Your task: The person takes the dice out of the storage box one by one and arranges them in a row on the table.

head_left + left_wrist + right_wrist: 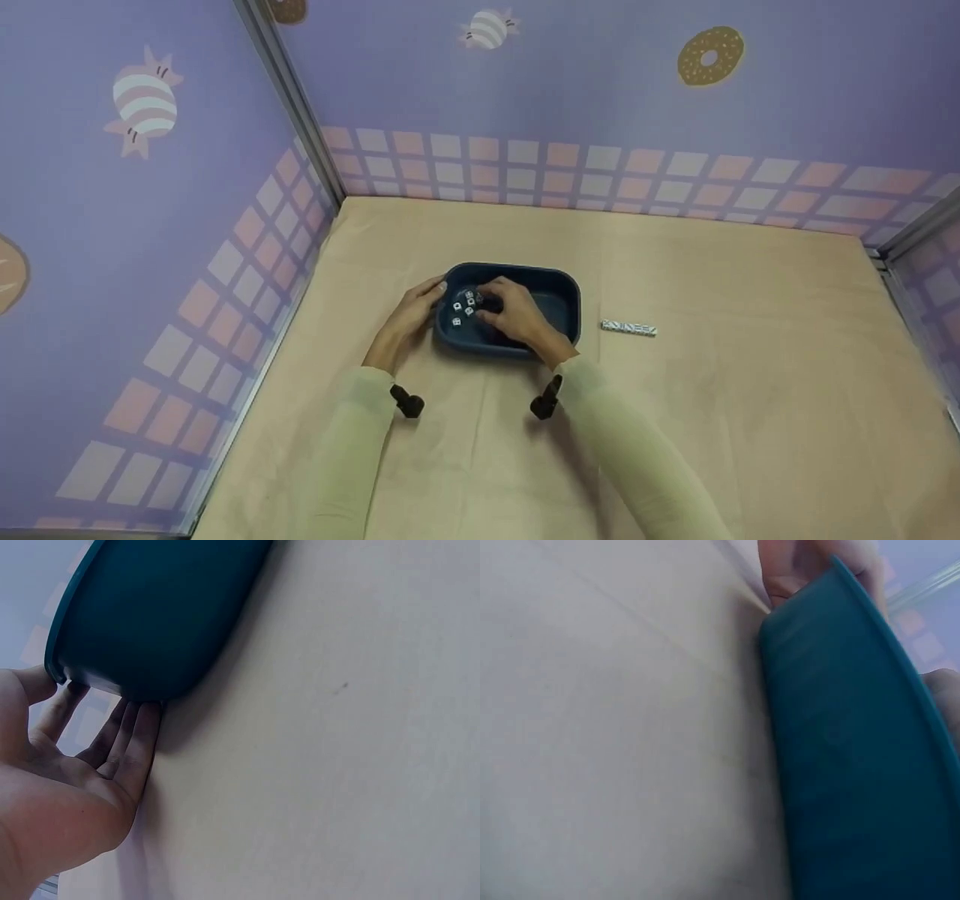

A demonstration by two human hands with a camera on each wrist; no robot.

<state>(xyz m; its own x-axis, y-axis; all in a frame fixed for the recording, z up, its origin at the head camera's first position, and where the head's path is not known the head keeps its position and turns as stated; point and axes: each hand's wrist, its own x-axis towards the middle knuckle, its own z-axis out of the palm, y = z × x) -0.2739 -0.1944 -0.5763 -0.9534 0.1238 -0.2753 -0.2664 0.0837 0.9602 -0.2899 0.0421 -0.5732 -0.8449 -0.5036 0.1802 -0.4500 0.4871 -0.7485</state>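
Over beige cloth [750, 390], the left hand [412, 311] grips the tray [559, 304]; right hand [516, 309] half-curls by dice [469, 310] (hold unclear).

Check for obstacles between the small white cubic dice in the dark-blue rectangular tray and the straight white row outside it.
The right hand, just right of the dice; then the tray's right wall, facing the row.

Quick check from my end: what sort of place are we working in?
Probably a small partitioned booth or staged workstation. Purple panels printed with sweets and doughnuts stand behind and beside the work, grey corner posts frame them, and a pale, creased cover lies over the work surface.
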